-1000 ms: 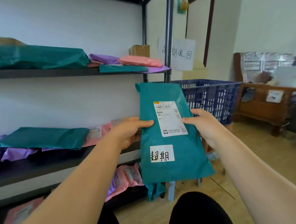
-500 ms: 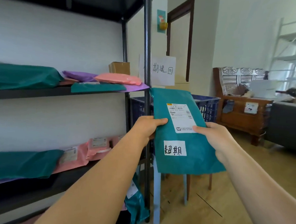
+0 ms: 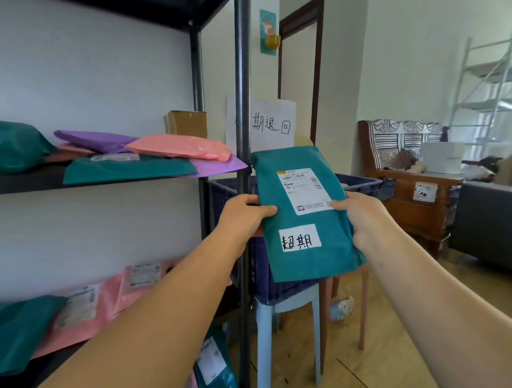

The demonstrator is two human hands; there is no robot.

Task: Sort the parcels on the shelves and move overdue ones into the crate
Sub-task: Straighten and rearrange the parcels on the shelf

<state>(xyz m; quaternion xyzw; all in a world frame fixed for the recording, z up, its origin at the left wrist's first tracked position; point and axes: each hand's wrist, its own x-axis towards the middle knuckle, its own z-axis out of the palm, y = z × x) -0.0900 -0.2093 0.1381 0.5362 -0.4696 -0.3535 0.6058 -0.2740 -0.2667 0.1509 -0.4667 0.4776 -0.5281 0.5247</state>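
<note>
Shelves (image 3: 12,185) stand at my left; the blue crate (image 3: 360,184) sits just behind the teal parcel (image 3: 300,255) I hold upright. My left hand (image 3: 241,215) and right hand (image 3: 363,218) pinch its side edges; I reckon the slick film may slip, or clip the post (image 3: 242,74).

Parcel (image 3: 303,226) at frame centre, shelving rack (image 3: 242,74) on the left, crate (image 3: 362,184) behind.
The parcel sits between the left hand (image 3: 241,215), gripping its left edge, and the right hand (image 3: 364,221), gripping its right edge. Directly behind it the crate rests on a stool (image 3: 293,305). The rack fills the left half of the frame. A box (image 3: 187,123) stands at the back of its upper shelf, behind a pile of mailers (image 3: 177,146). A bench (image 3: 408,207) stands at centre right.
</note>
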